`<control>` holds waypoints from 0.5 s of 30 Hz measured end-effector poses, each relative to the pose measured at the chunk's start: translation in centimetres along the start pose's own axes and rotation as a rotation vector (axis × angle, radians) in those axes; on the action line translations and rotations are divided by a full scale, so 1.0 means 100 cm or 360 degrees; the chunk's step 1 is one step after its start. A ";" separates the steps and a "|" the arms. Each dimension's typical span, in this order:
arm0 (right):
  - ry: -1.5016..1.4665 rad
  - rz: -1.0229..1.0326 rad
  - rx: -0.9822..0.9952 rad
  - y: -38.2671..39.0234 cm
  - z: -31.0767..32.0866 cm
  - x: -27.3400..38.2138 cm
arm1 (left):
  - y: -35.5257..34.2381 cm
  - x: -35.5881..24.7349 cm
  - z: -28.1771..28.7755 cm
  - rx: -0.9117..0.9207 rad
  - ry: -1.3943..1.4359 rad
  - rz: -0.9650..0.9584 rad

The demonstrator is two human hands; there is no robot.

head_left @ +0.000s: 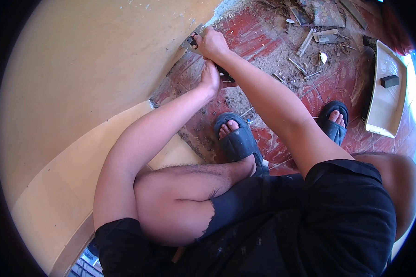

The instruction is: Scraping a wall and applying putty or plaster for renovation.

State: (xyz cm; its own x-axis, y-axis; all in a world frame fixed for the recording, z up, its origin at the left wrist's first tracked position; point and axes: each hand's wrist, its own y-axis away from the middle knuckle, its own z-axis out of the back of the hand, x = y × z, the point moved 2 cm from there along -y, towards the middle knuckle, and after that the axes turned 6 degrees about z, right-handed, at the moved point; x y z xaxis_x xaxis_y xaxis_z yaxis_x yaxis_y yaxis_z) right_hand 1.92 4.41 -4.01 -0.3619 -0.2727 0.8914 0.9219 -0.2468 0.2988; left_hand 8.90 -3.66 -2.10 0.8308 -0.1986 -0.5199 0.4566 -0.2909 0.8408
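Note:
At the foot of the wall, my right hand (pixel 213 43) is closed around a flat grey trowel-like tool (pixel 190 45) with a dark fitting. The tool's blade lies close against the yellow wall (pixel 101 55); its handle is hidden by my fingers. Just below, my left hand (pixel 211 79) is bent at the wrist, its fingers mostly hidden. A dark object (pixel 225 75) shows beside that hand, partly covered by my right wrist; I cannot tell what it is or whether it belongs to the tool.
Red floor tiles (pixel 259 39) carry dust, sticks and broken scraps. A white tray (pixel 375 122) holding a black block (pixel 389 81) stands at the right. My sandalled feet, one in a dark sandal (pixel 239 141), are between the wall and the tray. Flat debris (pixel 328 13) lies at the far side.

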 end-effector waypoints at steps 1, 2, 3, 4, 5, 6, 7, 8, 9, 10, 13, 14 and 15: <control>0.0013 0.0036 -0.0015 0.001 0.000 0.000 | 0.000 0.001 0.001 -0.0010 0.0001 -0.0032; 0.0028 0.0072 -0.0034 0.000 0.002 0.000 | 0.001 -0.001 -0.003 -0.0016 0.0002 -0.0065; 0.0029 0.0065 -0.0035 0.000 0.003 0.001 | 0.003 -0.003 -0.005 -0.0013 0.0002 -0.0059; 0.0003 0.0079 -0.0038 0.000 0.004 0.002 | 0.005 -0.005 -0.007 -0.0047 0.0000 -0.0038; -0.0022 0.0096 -0.0031 0.002 0.004 0.003 | 0.008 -0.004 -0.007 -0.0087 0.0006 -0.0017; -0.0021 0.0093 -0.0022 0.003 0.004 0.003 | 0.008 -0.002 -0.007 -0.0093 0.0012 -0.0012; -0.0064 0.0105 -0.0031 0.004 0.006 0.003 | 0.007 -0.002 -0.008 -0.0111 0.0012 -0.0024; -0.0109 0.0114 -0.0042 0.006 0.007 0.005 | 0.007 -0.002 -0.007 -0.0129 0.0010 -0.0034; -0.0109 0.0109 -0.0034 0.006 0.007 0.008 | 0.007 -0.001 -0.007 -0.0134 0.0014 -0.0027; -0.0049 0.0173 -0.0055 0.007 0.008 0.011 | 0.007 -0.002 -0.007 -0.0113 0.0033 -0.0047; 0.0011 0.0235 -0.0082 0.010 0.007 0.014 | 0.004 0.003 0.000 -0.0081 -0.0003 -0.0105; 0.0014 0.0232 -0.0105 0.009 0.008 0.015 | 0.003 0.000 0.000 -0.0056 -0.0067 -0.0145; 0.0014 0.0239 -0.0107 0.009 0.010 0.016 | 0.003 -0.001 0.000 -0.0057 -0.0068 -0.0153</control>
State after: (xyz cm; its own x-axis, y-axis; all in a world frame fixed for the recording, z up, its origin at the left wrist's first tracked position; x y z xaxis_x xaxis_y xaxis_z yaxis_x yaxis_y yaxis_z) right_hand 2.34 4.64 -1.98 -0.2219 -0.3191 0.9214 0.9545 -0.2643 0.1384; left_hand 8.95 -3.72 -1.84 0.7688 -0.2111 -0.6037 0.5452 -0.2771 0.7912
